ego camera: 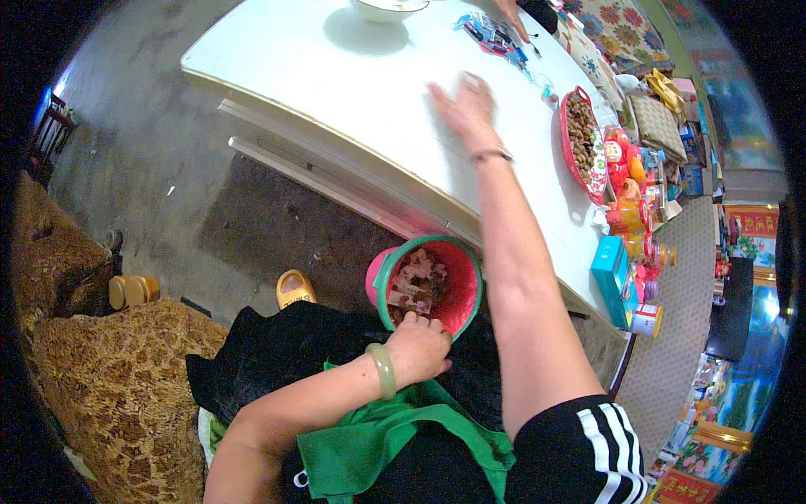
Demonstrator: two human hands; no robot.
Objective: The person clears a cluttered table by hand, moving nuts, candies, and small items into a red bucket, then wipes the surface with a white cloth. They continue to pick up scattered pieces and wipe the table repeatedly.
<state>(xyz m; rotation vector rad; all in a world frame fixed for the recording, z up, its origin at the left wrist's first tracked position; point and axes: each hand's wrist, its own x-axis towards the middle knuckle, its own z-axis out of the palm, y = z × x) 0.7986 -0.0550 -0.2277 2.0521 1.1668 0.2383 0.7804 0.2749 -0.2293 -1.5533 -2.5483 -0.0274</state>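
My left hand (419,349), with a pale green bangle at the wrist, grips the near edge of a pink waste bin (465,296) with a green rim. Crumpled paper and other waste (419,280) lie inside it. The bin stands in front of my lap, against the side of a white table (378,101). Over the tabletop my right hand (466,110) reaches out, thumb spread from the fingers and slightly blurred. A small pale patch shows at its fingertips; I cannot make out what it is. A red oval basket (570,151) of brown nuts or small fruit is to its right.
Pens and small packets (494,41) lie at the table's far side, near another person's hand (513,19). A white bowl (390,7) stands at the far edge. Jars and a blue box (609,277) line the right edge. A patterned sofa (119,378) is at my left.
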